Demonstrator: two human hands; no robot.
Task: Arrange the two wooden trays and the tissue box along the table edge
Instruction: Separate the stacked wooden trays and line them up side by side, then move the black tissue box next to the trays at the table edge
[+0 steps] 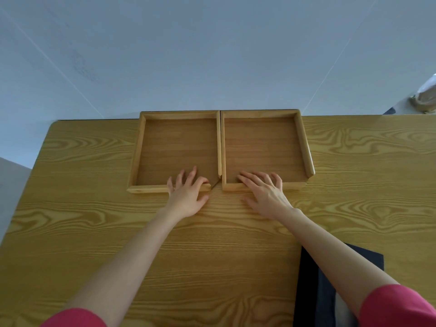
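Observation:
Two shallow wooden trays stand side by side, touching, at the far edge of the table: the left tray and the right tray. Their far rims slightly overhang that edge. My left hand is at the left tray's near right corner, fingers inside, thumb and index finger pinching the near rim. My right hand lies flat over the right tray's near rim, fingers spread on the tray floor, thumb on the table. A dark rectangular box, likely the tissue box, sits at the near right, partly hidden under my right forearm.
Both trays hold nothing. Bare wood-grain table stretches left and right of the trays and in front of them. Beyond the far edge is a pale floor. A wrapped brownish object lies off the table at the far right.

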